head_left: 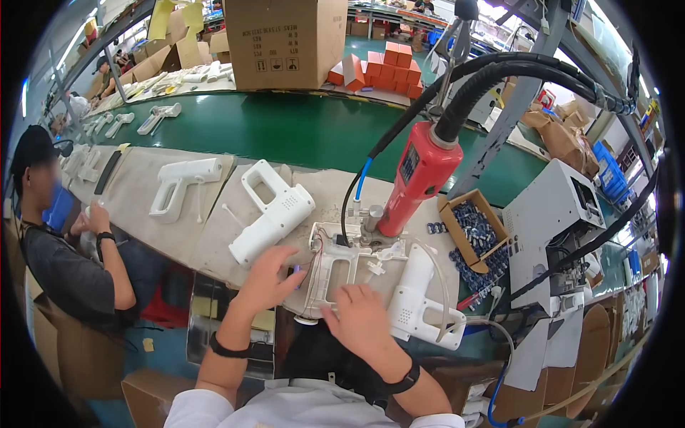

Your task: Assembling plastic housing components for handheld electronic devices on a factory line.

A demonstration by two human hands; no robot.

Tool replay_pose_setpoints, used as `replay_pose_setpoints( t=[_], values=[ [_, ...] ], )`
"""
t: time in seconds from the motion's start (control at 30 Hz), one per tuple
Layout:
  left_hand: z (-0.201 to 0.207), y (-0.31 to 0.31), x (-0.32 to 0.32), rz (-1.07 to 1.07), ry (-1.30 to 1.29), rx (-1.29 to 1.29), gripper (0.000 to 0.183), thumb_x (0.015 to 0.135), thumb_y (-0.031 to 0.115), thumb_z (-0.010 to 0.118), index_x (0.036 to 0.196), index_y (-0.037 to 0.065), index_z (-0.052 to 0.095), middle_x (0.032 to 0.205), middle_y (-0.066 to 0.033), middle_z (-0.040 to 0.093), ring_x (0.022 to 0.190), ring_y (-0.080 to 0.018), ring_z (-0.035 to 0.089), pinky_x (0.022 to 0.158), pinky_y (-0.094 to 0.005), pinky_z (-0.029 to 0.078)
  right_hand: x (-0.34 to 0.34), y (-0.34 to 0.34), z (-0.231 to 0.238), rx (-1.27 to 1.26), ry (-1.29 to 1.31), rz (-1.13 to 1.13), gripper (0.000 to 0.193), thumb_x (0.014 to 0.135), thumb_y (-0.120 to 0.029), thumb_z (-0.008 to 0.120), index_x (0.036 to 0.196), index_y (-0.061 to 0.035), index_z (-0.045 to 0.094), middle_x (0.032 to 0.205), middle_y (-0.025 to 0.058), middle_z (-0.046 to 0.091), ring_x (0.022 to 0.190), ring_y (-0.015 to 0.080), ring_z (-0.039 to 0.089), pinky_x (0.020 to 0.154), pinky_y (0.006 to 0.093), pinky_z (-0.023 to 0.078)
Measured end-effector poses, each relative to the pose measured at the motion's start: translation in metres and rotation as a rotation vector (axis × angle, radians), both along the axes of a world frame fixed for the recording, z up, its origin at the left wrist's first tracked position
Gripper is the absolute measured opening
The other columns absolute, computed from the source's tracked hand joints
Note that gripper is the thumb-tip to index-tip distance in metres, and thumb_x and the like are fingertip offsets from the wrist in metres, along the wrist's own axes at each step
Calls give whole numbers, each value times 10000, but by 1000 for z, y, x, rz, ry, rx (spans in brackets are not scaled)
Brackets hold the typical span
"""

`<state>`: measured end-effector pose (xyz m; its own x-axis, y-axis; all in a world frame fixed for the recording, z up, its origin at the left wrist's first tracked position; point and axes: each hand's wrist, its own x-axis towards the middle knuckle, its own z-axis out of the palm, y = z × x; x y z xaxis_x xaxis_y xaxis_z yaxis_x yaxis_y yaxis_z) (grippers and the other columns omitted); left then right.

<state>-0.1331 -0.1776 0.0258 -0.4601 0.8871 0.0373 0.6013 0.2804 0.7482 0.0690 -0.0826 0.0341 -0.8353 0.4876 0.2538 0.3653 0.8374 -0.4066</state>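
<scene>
An opened white gun-shaped plastic housing (320, 289) lies before me, its inside and thin red wires showing. My left hand (265, 282) hovers at its left edge, thumb and fingers apart; a small purple piece (297, 269) shows between them. Over the near right side of the handle is my right hand (362, 321), fingers spread, with its fingertips at or just above the plastic; contact is unclear. At the housing's far end, a red power tool (421, 178) hangs upright with its tip down. Closed white gun-shaped units lie left (275, 210) and right (416, 303) of it.
An open carton of small dark blue parts (474, 228) sits right, with more parts spilled around it. Beyond it stands a grey-white machine (549, 221). A green conveyor belt (285, 125) runs across the back, a large carton (285, 43) behind it. A co-worker (78, 235) sits at left.
</scene>
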Motion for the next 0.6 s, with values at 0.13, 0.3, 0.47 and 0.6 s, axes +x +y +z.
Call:
replay_pose_setpoints(
  t=[0.13,0.3,0.47,0.6],
  values=[
    [-24,-24,-6,-56,235,1,553,769,221,756,1255,52,553,1241,-165,557,1125,-342,540,957,-399,450,-8,-23,3,36,-75,116,413,801,-425,712,899,-36,614,888,137,651,877,312,642,707,443,512],
    [-37,-13,-11,-201,170,36,571,715,199,759,1222,24,563,1156,-176,579,1094,-365,542,948,-418,447,9,-52,-31,-53,-148,22,467,809,-473,702,968,-61,550,652,131,646,563,332,654,485,436,510],
    [-11,-12,8,-77,-23,37,597,728,200,758,1268,48,555,1199,-135,547,1033,-283,584,888,-364,489,8,-54,-58,51,-124,47,431,866,-370,658,1093,-35,512,682,128,656,584,300,670,453,411,515],
    [-11,-10,13,-38,-112,74,567,731,134,741,1267,71,566,1200,-99,517,978,-226,592,853,-321,504,1,-60,-64,22,-48,-14,327,847,-296,675,1045,-59,568,685,141,671,553,336,655,503,459,515]
  ],
)
